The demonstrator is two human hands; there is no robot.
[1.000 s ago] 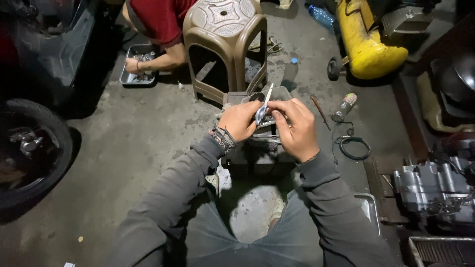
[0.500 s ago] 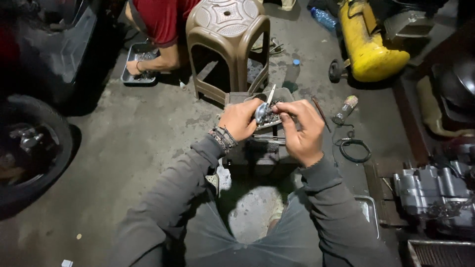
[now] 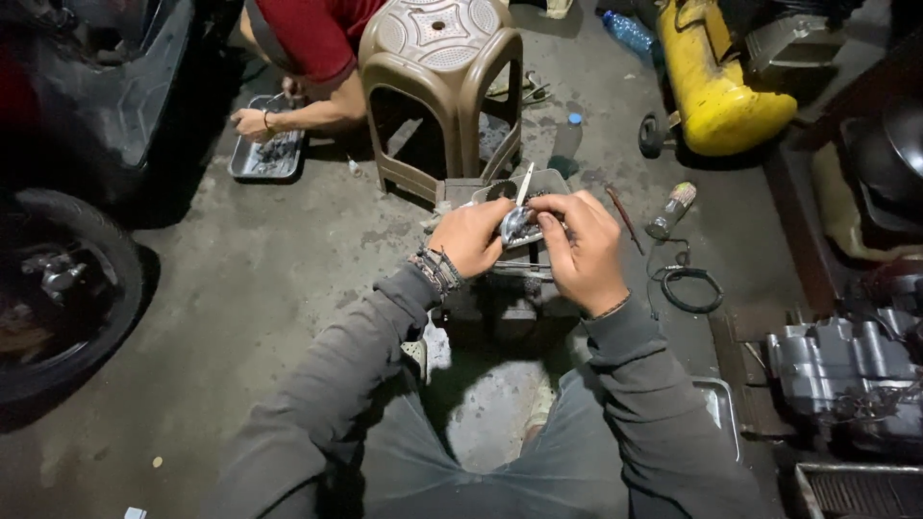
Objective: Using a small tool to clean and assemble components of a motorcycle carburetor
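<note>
- The left hand (image 3: pixel 473 235) and the right hand (image 3: pixel 582 252) meet over the floor, both closed around one small shiny metal part (image 3: pixel 516 227); the grip of each hand is clamped on it, fingers curled, thumbs on top.
- A thin metal rod (image 3: pixel 525 183) sticks up and away from the grip, just above the part.
- Directly under the grip stands a dark metal block (image 3: pixel 500 288) on the concrete floor (image 3: pixel 250 288); what it carries is too dark to tell.
- Beyond the grip stands a brown plastic stool (image 3: pixel 442 77).
- Far left of the grip, a grey tray (image 3: pixel 242 165) holds dark small parts; another person's hand (image 3: pixel 252 123) reaches into it.
- Near the right elbow, a second metal tray (image 3: pixel 723 408) shows only its rim.
- Right of the grip lie a small spray can (image 3: pixel 670 210), a coiled black cable (image 3: pixel 687 288) and, further off, a yellow tank (image 3: pixel 716 91).
- Compared with half a second ago, the hands hold the same clamp on the part, and the rod points the same way; the other person's hand has stayed at the tray.
</note>
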